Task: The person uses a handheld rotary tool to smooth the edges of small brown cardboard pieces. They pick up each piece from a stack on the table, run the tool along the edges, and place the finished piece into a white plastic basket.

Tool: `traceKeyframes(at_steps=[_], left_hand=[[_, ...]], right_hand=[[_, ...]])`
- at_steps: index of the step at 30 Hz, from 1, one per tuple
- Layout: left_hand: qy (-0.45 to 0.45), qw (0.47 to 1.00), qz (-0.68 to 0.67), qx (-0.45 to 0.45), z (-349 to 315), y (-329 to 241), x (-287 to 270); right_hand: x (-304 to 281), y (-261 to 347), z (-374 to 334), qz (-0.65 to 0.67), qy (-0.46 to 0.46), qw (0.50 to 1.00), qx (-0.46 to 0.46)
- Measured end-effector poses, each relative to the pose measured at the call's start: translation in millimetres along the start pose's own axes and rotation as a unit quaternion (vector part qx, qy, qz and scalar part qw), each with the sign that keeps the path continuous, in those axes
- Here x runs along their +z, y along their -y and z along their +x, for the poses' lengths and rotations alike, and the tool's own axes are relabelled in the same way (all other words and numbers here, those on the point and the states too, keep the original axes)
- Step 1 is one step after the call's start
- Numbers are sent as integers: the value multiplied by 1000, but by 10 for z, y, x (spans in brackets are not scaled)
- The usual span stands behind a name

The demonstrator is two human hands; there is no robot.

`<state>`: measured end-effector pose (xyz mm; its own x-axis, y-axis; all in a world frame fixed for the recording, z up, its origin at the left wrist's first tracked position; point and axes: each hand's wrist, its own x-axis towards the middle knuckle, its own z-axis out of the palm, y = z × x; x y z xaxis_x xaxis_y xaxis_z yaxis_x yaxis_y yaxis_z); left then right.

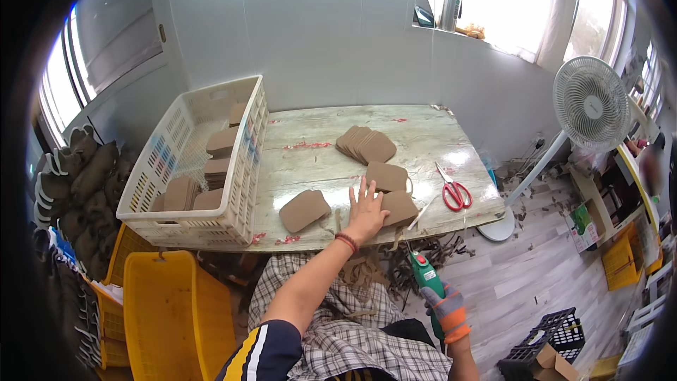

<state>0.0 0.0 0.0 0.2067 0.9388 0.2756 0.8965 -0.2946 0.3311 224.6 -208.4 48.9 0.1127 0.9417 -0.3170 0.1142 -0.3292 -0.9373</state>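
My left hand (367, 210), bare and with a red bracelet at the wrist, lies with fingers spread over two brown rounded pads at the table's near side. One pad (400, 209) shows right of the hand; the other pad (387, 177) is just beyond the fingertips. My right hand (447, 309), in a grey and orange glove, is wrapped round a green handheld power tool (427, 271) with a red button. Its thin tip points at the table's front edge. A single pad (304, 211) lies to the left, and a fanned stack of pads (366, 144) farther back.
Red-handled scissors (456, 195) and a thin white stick (422, 214) lie on the table's right. A white crate (240, 208) of pads stands on the left, above a yellow bin (161, 310). Dark scraps (451, 248) litter the floor near a white fan (591, 104).
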Motion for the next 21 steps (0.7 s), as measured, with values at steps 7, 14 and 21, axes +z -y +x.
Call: traceKeyframes(at_steps=[7,14,21], left_hand=[[-184,974,-132,23,-104,-106,-93],[-193,777,-589,-107,-235,31,117],[-188,313,-912,-187,-495,-288,-454]], right_hand=[[105,-94,-7,-15,-2,1000,-11],[107,11,5,-1,5,1000,-18],[305,185,83,-47,-22,991,-124]])
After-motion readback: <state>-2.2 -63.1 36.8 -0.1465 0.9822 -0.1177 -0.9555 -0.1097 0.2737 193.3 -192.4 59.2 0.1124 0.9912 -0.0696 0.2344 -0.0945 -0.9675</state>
